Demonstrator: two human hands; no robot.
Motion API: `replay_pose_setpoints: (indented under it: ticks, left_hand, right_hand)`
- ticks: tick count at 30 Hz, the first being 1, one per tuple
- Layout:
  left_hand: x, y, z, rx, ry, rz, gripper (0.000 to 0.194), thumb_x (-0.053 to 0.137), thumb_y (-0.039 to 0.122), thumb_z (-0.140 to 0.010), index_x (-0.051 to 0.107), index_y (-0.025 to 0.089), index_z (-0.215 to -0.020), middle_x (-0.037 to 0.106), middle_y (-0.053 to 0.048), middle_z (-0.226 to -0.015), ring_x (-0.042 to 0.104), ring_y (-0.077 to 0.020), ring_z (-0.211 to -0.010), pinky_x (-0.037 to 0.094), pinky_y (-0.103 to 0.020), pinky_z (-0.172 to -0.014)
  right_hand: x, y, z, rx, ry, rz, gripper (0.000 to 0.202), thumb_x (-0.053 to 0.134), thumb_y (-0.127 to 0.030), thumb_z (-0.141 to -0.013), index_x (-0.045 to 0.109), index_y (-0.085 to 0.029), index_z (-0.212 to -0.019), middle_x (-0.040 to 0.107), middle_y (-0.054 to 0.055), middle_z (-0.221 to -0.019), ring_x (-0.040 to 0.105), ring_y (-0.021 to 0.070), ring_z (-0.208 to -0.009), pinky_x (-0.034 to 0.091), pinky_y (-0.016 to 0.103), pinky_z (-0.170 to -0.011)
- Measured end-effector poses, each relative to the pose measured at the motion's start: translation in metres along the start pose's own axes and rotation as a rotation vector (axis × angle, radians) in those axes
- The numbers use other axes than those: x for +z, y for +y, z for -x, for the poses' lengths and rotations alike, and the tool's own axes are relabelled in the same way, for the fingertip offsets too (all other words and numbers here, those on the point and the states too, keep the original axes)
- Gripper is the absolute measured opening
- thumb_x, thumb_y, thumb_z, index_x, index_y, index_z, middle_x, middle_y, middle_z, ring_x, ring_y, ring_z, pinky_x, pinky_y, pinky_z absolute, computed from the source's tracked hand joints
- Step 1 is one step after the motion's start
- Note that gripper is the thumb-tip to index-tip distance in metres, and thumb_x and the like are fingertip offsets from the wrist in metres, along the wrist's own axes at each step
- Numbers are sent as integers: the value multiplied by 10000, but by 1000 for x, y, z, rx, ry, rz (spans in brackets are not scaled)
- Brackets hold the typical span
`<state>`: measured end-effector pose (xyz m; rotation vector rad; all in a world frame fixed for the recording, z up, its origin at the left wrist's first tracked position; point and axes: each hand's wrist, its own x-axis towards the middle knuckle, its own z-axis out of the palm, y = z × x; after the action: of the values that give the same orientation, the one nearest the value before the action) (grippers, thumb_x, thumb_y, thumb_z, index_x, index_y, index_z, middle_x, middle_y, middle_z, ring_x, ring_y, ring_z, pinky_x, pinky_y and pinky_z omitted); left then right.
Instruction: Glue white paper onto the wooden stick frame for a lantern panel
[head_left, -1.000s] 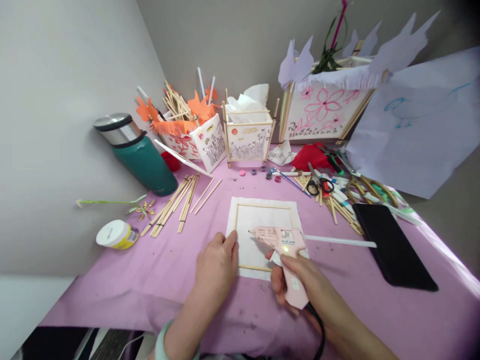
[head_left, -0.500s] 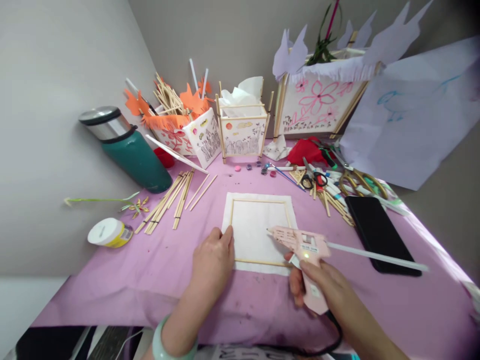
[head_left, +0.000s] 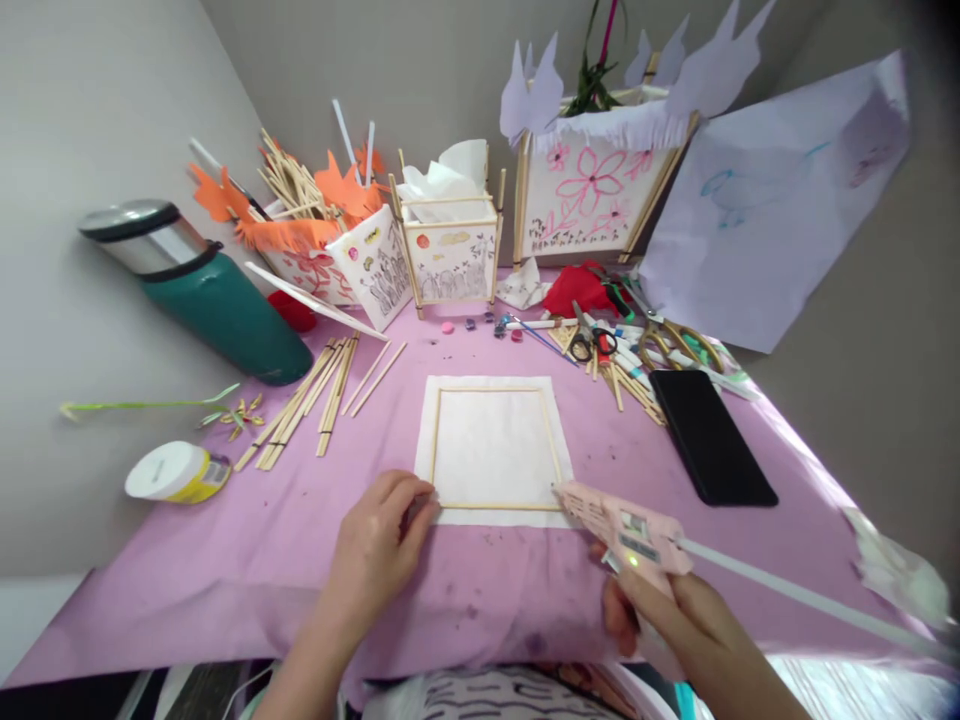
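Lilac tablecloth [head_left: 255, 560], glue gun [head_left: 626, 532] in right grip [head_left: 694, 618].

The person's left hand [head_left: 379, 548] has its fingertips at the near left corner of a square wooden-stick frame [head_left: 487, 507], which lies on a white sheet [head_left: 491, 450]. The right hand [head_left: 679, 615] is wrapped around the grip of a pale pink glue gun [head_left: 626, 530]; its nozzle [head_left: 568, 494], ahead of the right fingers, is at the frame's near right corner, and a translucent glue stick [head_left: 795, 590] juts from its back, to the right of those fingers. Beyond the right fingers lies a black smartphone [head_left: 712, 437], with black-handled scissors [head_left: 584, 322] farther off. Left of the left fingers is a white-lidded tub [head_left: 180, 473]; beyond them, leftward, are slim wooden sticks [head_left: 300, 400] and a teal bottle [head_left: 229, 315]
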<state>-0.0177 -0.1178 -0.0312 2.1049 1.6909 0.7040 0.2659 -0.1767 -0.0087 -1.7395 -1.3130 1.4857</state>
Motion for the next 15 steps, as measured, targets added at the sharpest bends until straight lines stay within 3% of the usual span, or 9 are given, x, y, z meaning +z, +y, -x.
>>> replay_pose_setpoints:
  ticks: [10, 15]
  left_hand:
    - [3, 6, 4, -16, 33, -70, 90, 496, 169, -861, 572, 206, -828, 613, -45, -887, 577, -189, -874, 464, -312, -770]
    - [3, 1, 14, 2, 68, -31, 40, 547, 165, -845, 555, 191, -874, 591, -57, -923, 560, -191, -887, 467, -320, -788]
  right_hand:
    - [19, -7, -7, -17, -68, 119, 390, 468, -469, -822, 517, -217, -528, 560, 20, -595, 543, 201, -666, 423, 293, -698]
    - [33, -24, -11, 98, -172, 24, 400, 446, -489, -837, 544, -207, -571, 580, 20, -576, 565, 191, -641, 425, 281, -642]
